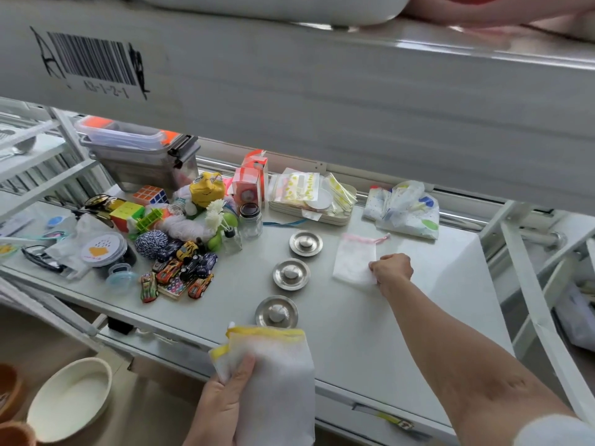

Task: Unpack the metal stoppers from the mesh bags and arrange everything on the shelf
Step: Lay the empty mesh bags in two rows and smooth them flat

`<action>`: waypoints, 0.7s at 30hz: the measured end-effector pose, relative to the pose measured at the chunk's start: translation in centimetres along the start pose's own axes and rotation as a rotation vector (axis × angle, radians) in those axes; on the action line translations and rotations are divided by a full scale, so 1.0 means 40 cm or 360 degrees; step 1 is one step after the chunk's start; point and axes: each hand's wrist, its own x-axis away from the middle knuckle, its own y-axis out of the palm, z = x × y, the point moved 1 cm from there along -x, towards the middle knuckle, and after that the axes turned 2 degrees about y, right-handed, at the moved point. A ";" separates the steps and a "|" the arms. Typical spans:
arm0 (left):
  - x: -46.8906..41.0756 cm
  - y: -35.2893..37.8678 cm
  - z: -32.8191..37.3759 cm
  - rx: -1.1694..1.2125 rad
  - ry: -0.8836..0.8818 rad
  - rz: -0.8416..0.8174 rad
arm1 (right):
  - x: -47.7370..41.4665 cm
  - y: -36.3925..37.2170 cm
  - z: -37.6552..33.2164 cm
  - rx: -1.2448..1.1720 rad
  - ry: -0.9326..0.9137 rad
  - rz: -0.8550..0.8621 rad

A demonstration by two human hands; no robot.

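Three round metal stoppers lie in a diagonal row on the grey shelf point(370, 333): the far stopper point(306, 243), the middle stopper point(291, 273) and the near stopper point(276, 312). A pink-trimmed white mesh bag point(354, 259) lies flat on the shelf to their right. My right hand point(391, 271) pinches its near right corner. My left hand point(222, 403) holds white mesh bags with yellow trim point(273, 375) in front of the shelf's near edge, just below the near stopper.
Left of the stoppers sits a cluttered pile: toy cars point(180, 268), puzzle cubes point(150, 194), a glass jar point(251, 217), a clear lidded bin point(141, 156). A tray of packets point(309, 201) and a plastic bag point(405, 207) stand at the back. The upper shelf beam point(322, 91) overhangs. A white bowl point(69, 400) sits below left.
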 end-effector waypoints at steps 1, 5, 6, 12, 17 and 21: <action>-0.001 -0.003 -0.003 0.0021 -0.0029 -0.0018 | 0.000 0.000 0.001 0.0003 0.0004 0.0009; -0.001 -0.011 0.000 0.0043 -0.0103 -0.0077 | 0.012 -0.009 0.004 0.0046 0.0014 -0.0020; -0.003 -0.008 0.001 0.0061 -0.0118 -0.0099 | 0.020 -0.017 0.001 0.0071 0.0000 -0.0017; -0.011 0.017 0.027 0.0189 -0.0150 -0.0220 | 0.198 -0.076 0.030 -0.0063 -0.0196 -0.0235; -0.029 0.036 0.036 0.0099 -0.0144 -0.0299 | 0.534 -0.127 0.171 -0.0376 0.0280 -0.1337; -0.033 0.058 0.029 0.0074 -0.0207 -0.0337 | 0.599 -0.134 0.234 -0.0813 0.0190 -0.1281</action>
